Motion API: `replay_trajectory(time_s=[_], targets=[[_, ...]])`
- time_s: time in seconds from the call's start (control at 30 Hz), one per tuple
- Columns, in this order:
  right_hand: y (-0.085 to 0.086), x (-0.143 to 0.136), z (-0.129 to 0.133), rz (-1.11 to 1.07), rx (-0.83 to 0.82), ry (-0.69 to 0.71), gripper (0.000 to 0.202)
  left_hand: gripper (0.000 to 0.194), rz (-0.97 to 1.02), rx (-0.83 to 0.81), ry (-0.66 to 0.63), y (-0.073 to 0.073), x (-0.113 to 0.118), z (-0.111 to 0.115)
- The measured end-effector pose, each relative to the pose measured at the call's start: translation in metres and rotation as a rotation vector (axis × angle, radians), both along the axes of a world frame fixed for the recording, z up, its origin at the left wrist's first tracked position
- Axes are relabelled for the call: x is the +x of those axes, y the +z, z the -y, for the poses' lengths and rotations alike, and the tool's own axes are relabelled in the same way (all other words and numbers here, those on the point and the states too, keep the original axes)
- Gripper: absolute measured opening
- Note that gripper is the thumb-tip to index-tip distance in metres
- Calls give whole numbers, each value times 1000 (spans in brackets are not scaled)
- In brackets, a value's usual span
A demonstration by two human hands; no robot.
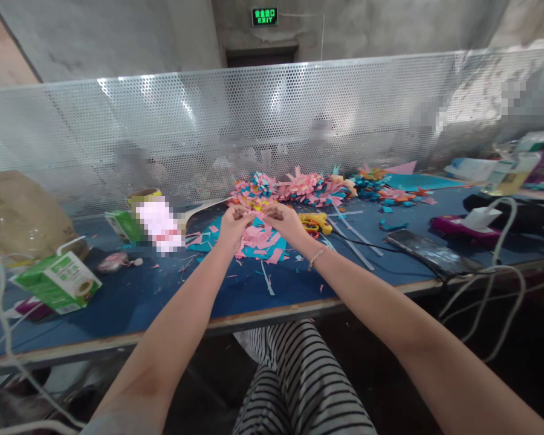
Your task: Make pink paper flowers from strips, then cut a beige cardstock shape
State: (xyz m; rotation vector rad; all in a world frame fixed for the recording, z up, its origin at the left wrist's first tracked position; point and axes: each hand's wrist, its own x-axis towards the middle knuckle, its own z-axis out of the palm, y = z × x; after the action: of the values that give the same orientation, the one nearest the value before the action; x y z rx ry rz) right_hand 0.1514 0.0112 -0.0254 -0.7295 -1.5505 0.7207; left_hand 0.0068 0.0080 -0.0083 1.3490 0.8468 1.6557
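Both hands meet over the middle of the blue table, fingers pinched together. My left hand and my right hand hold a small piece of pink paper between their fingertips; its exact shape is partly hidden by the fingers. Below them, pink paper scraps lie heaped on a sheet of blue paper. Just right of my right hand is a yellow glue gun with a dark cord. Behind the hands stand bunches of pink, blue and orange paper flowers.
Clear glue sticks and a dark phone lie to the right, near white cables. At the left are a green drink carton, a lit phone and a translucent bag. A perforated metal screen closes the table's back.
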Motion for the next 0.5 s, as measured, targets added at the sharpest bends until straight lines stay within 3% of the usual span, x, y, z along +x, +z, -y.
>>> replay_trajectory(time_s=[0.5], targets=[[4, 1, 5, 13, 58, 5, 26, 27, -89, 92, 31, -1, -2, -2]])
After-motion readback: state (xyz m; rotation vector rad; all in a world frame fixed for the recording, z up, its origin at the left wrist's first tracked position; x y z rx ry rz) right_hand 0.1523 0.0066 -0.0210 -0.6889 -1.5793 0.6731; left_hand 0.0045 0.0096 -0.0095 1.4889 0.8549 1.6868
